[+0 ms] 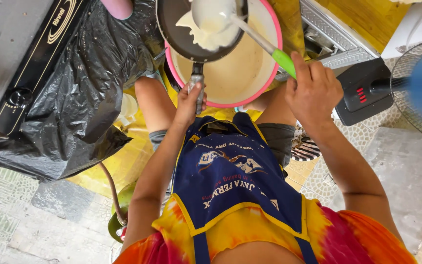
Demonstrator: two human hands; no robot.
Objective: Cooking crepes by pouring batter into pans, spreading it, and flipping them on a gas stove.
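Note:
My left hand (190, 101) grips the handle of a small dark frying pan (181, 36), held over a pink-rimmed basin of pale batter (240, 73). My right hand (313, 90) holds the green handle of a ladle (211, 12), whose bowl is tipped above the pan. Pale batter (211, 34) lies spread in the pan under the ladle. I wear a blue apron (230, 176) over an orange and yellow shirt.
A gas stove (30, 54) partly covered by black plastic sheeting (84, 98) stands at the left. An electric fan (416, 88) with a black base spins at the right. A metal rack (333, 39) lies behind the basin. A green gas cylinder (120, 205) with a hose sits by my left leg.

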